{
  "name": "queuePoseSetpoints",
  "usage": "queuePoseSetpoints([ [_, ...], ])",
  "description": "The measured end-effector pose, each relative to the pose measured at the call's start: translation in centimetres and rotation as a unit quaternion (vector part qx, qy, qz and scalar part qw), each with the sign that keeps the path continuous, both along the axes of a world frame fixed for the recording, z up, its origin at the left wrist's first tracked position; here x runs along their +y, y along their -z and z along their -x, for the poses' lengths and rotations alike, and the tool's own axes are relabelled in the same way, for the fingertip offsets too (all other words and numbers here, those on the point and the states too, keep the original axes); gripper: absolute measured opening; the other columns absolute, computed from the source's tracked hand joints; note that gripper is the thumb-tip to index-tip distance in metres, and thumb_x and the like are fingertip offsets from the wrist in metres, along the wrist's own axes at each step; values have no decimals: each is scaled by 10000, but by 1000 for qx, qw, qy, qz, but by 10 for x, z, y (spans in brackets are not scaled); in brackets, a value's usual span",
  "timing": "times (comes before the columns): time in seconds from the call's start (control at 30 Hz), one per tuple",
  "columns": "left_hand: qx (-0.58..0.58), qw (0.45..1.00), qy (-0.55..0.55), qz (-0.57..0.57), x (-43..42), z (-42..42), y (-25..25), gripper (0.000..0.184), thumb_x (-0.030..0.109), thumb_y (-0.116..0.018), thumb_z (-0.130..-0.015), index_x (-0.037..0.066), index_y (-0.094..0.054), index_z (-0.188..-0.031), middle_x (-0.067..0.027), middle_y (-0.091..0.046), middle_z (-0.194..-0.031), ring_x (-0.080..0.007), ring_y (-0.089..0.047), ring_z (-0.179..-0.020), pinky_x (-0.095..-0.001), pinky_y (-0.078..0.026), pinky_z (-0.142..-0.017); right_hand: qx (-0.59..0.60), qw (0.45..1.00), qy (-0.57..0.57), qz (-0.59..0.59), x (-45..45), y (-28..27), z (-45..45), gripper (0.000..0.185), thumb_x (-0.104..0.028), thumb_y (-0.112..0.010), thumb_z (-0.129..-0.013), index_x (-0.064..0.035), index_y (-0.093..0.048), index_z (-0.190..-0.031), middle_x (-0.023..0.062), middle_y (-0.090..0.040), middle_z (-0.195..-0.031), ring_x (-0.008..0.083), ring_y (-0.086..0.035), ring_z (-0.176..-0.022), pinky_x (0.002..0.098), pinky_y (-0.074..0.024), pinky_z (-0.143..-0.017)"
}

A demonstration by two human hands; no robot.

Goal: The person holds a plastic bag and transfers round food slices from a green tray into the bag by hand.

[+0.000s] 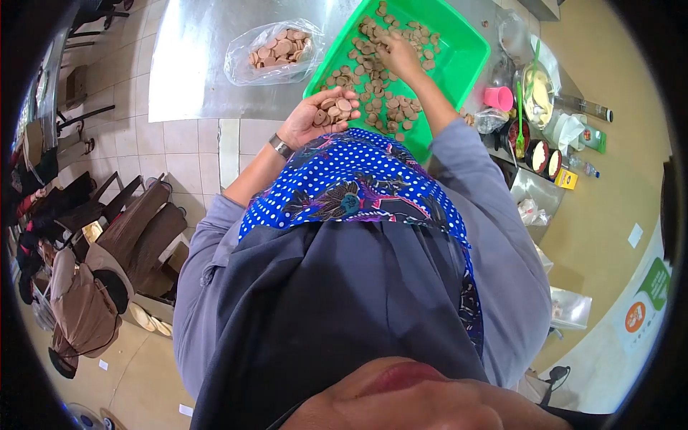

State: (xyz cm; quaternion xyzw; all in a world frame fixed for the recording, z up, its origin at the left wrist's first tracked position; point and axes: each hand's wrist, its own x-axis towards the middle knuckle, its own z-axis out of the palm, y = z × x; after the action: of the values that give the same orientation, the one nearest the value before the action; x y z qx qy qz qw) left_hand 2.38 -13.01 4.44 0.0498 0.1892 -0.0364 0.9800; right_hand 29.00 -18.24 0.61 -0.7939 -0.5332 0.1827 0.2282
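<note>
A bright green plastic tray point(459, 43) lies on the metal table, with many flat round brown pieces, like small cookies or chips, scattered over its bottom. My right hand point(399, 56) reaches into the tray, its fingers down among the pieces; what the fingertips hold is hidden. My left hand point(315, 118) is palm up beside the tray's near left corner, cupped around a pile of the round brown pieces point(335, 112). Left of the tray sits a clear plastic bag point(236, 63), open at the top, with more such pieces point(276, 50) in it.
On the right, a crowded counter holds a pink cup point(499, 98), a bowl with a green-handled utensil point(537, 93), small round containers point(545, 159) and a yellow box point(566, 178). The metal table point(193, 72) extends left. Wooden chairs point(136, 229) and a person point(82, 301) are at far left.
</note>
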Motion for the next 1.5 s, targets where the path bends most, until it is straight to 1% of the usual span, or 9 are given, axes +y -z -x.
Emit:
queuePoseSetpoints([
  [0.07, 12, 1000, -9, -8, 1, 2, -6, 315, 277, -435, -965, 19, -562, -1094, -109, -630, -1048, -220, -626, -970, -289, -552, -703, -202, 978, -39, 6, 4, 24, -9, 260, -97, -647, -733, -77, -628, -992, 92, -551, -956, 298, -578, -848, 393, -471, -693],
  [0.2, 28, 999, -34, -13, 1, 7, -10, 301, 268, -431, -966, 18, -555, -1082, -114, -629, -1041, -218, -630, -957, -292, -555, -690, -243, 967, -67, 24, 3, 30, -11, 325, -76, -641, -702, -85, -608, -1025, 101, -530, -1018, 300, -569, -882, 411, -475, -715],
  [0.37, 14, 998, -59, 3, 4, 13, -4, 294, 262, -436, -964, 17, -547, -1081, -119, -626, -1045, -217, -629, -964, -298, -557, -692, 143, 977, 141, 76, -6, 15, -27, 272, -117, -665, -711, -82, -635, -979, 114, -555, -1058, 286, -565, -989, 393, -473, -838],
  [0.5, 9, 998, -57, 2, 6, 13, -4, 297, 262, -440, -963, 13, -548, -1083, -116, -626, -1042, -220, -628, -968, -300, -557, -697, 213, 969, 124, 31, 1, 19, -13, 221, -120, -670, -706, -74, -644, -920, 110, -601, -977, 288, -584, -933, 389, -473, -807],
  [0.67, 26, 998, -47, -14, 6, 11, -6, 302, 265, -440, -963, 13, -549, -1090, -112, -626, -1046, -223, -628, -970, -302, -555, -706, -227, 969, -52, -79, 11, 37, 4, 315, -104, -648, -713, -68, -605, -1023, 125, -629, -872, 332, -599, -846, 417, -471, -726],
  [0.87, 16, 998, -55, -1, 6, 14, -2, 307, 264, -437, -965, 10, -548, -1097, -114, -623, -1057, -223, -624, -979, -308, -554, -721, 144, 984, 85, 57, 21, 22, -1, 402, -61, -577, -729, -59, -565, -1131, 162, -593, -1090, 315, -575, -987, 406, -461, -826],
  [1.1, 18, 998, -54, -14, 7, 9, -7, 323, 266, -427, -968, 2, -533, -1122, -134, -607, -1090, -255, -610, -1012, -354, -550, -788, -172, 984, 1, -48, 27, 32, 17, 425, -120, -662, -747, -35, -580, -1155, 165, -630, -952, 270, -633, -838, 355, -498, -765],
  [1.27, 15, 998, -60, -10, 7, 5, -9, 364, 281, -404, -974, -5, -505, -1175, -157, -583, -1142, -291, -581, -1065, -401, -529, -857, 204, 976, 38, 68, 13, -40, 35, 317, -60, -664, -729, -48, -609, -1041, 86, -595, -949, 168, -587, -775, 287, -478, -713],
  [1.5, 15, 999, -27, 17, 6, -4, -16, 414, 316, -380, -977, -8, -483, -1214, -178, -566, -1170, -311, -556, -1101, -407, -534, -840, 292, 939, -177, -33, -29, -132, 91, 325, 28, -617, -748, -73, -621, -1057, 12, -602, -862, 96, -565, -856, 261, -467, -681],
])
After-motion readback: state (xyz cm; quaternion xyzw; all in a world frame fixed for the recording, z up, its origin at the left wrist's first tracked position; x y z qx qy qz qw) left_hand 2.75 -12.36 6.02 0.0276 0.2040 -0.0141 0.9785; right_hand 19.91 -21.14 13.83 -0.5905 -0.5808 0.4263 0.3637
